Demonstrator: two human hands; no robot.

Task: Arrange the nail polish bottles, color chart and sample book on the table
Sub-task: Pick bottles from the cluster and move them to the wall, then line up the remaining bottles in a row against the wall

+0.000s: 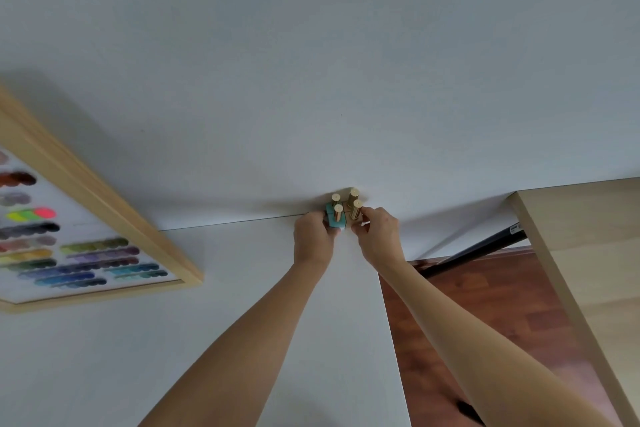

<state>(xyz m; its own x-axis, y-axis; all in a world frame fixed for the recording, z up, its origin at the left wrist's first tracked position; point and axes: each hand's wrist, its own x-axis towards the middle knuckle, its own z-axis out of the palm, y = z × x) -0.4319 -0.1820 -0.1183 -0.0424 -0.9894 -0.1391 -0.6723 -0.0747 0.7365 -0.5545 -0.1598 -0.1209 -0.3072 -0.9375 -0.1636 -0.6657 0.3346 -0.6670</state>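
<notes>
Several nail polish bottles with gold caps point(344, 207) stand tightly together at the far edge of the white table point(214, 305), against the wall. A teal bottle point(336, 220) is at the front left of the group. My left hand point(311, 237) grips the teal bottle from the left. My right hand point(377, 236) pinches the tall gold-capped bottle point(356, 210) at the front right. The color chart point(79, 250), a wood-framed board with rows of colored swatches, lies on the table at the left. No sample book is in view.
The table ends at its right edge near my right forearm, with red-brown wooden floor point(485, 315) below. A light wooden panel point(588, 253) stands at the right, with a dark bar point(485, 246) beside it. A white wall point(311, 62) rises behind the table.
</notes>
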